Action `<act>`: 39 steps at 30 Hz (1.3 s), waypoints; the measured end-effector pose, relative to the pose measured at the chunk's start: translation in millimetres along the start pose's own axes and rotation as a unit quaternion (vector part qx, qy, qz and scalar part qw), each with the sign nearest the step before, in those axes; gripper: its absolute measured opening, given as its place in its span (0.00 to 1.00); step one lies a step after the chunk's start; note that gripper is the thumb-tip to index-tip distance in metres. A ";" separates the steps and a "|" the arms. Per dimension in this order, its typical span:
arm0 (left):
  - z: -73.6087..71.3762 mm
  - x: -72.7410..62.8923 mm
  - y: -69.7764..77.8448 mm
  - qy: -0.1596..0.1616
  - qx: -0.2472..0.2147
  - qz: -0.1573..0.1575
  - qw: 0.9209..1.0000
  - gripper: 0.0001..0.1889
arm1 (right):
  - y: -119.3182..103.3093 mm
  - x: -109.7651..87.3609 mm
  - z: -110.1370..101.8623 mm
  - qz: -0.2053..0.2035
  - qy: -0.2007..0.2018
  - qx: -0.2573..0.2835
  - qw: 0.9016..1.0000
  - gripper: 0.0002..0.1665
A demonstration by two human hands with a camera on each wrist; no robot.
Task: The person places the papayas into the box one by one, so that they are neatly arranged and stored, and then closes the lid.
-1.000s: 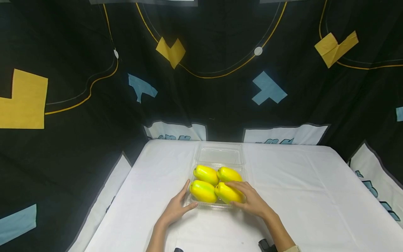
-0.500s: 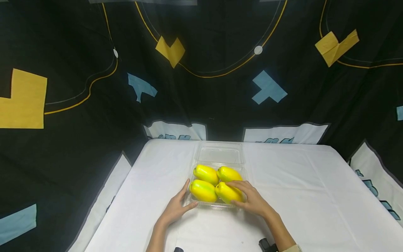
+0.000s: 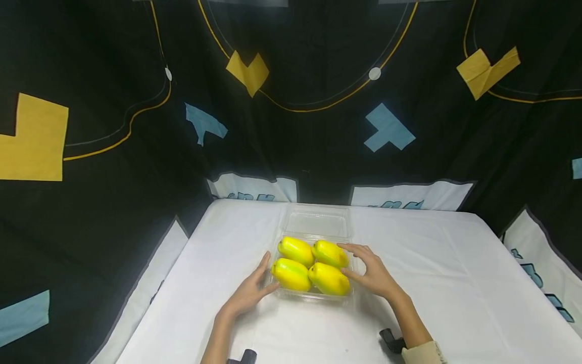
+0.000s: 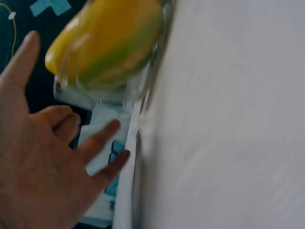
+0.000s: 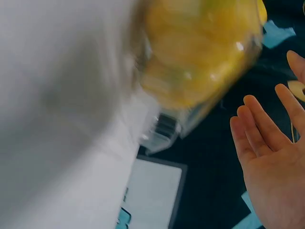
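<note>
Several smooth yellow fruits with a green tinge, mango-like in shape, fill a clear plastic clamshell box [image 3: 313, 297] in two rows. The box's transparent lid [image 3: 317, 223] lies folded back behind it. My left hand [image 3: 247, 292] is beside the box's left wall, fingers spread and thumb toward the front left fruit [image 3: 291, 274]. On the other side, my right hand [image 3: 374, 273] hovers by the right wall with loosely bent fingers, its fingertips close to the back right fruit [image 3: 330, 253] and its thumb by the front right fruit [image 3: 329, 279]. Neither hand holds anything.
A white cloth [image 3: 427, 283] covers the table under the box. Dark curtains [image 3: 309, 146] with yellow and blue patches surround its back and sides. Black wrist-worn mounts [image 3: 392, 341] show at both forearms.
My right hand has let go of the front right fruit and moved slightly back and right, off it. My left hand has drawn a little to the left, away from the box.
</note>
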State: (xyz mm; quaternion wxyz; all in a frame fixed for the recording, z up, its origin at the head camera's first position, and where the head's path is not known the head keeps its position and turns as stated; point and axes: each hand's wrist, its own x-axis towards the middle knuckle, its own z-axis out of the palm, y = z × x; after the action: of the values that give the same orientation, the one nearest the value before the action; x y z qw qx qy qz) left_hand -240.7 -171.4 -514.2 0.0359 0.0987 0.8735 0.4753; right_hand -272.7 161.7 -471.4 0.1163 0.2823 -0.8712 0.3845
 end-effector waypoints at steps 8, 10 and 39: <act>-41.6 38.9 23.4 0.044 0.011 0.047 0.998 0.35 | 10.7 35.5 -31.1 -0.012 0.094 -0.003 0.996 0.23; -53.4 54.0 30.7 0.048 0.020 0.068 0.996 0.34 | 13.6 44.8 -36.4 -0.007 0.114 0.008 0.993 0.22; -32.8 183.9 -4.7 -0.081 0.033 -0.068 0.994 0.25 | 110.9 80.1 15.5 0.267 0.088 0.188 0.941 0.23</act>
State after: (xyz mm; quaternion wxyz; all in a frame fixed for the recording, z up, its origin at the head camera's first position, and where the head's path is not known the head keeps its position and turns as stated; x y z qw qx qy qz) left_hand -426.3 -162.8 -494.5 0.1359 0.0781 0.8877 0.4329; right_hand -402.0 178.5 -515.2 0.0308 0.0212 -0.8123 0.5820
